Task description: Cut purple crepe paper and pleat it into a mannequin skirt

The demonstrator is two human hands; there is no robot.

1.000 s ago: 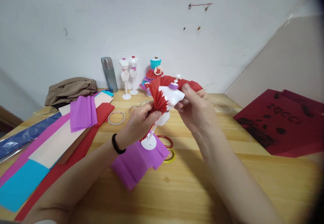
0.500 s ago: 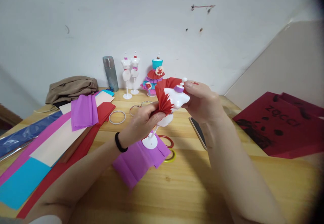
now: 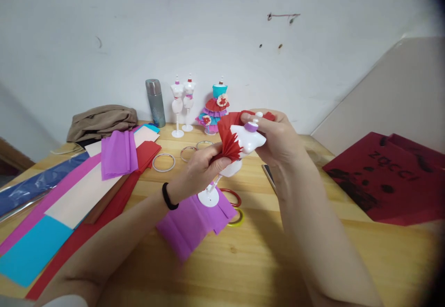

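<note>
A small white dress-form mannequin [image 3: 247,140] with a purple neck band leans to the right, its round base [image 3: 208,197] over a sheet of purple crepe paper [image 3: 186,226]. Pleated red crepe paper [image 3: 227,131] fans around its far side. My left hand [image 3: 200,170], wearing a black wristband, pinches the gathered red paper against the mannequin's waist. Behind the shoulder, my right hand [image 3: 281,133] is closed on the other part of the red paper, thumb near the neck. Its fingertips are partly hidden.
Crepe paper strips [image 3: 76,191] and a folded purple piece [image 3: 118,154] lie left. Tape rings [image 3: 163,162] sit mid-table, beside a red ring [image 3: 234,198] and a yellow one [image 3: 236,218]. Behind stand bare mannequins [image 3: 177,105], a dressed one [image 3: 217,105] and a flask [image 3: 155,103]. A phone [image 3: 269,177] and red bag [image 3: 385,177] lie right.
My right thumb has moved left toward the mannequin's neck, and the fingers now grip the red paper behind it. My left hand keeps its pinch. The whole view has shifted slightly.
</note>
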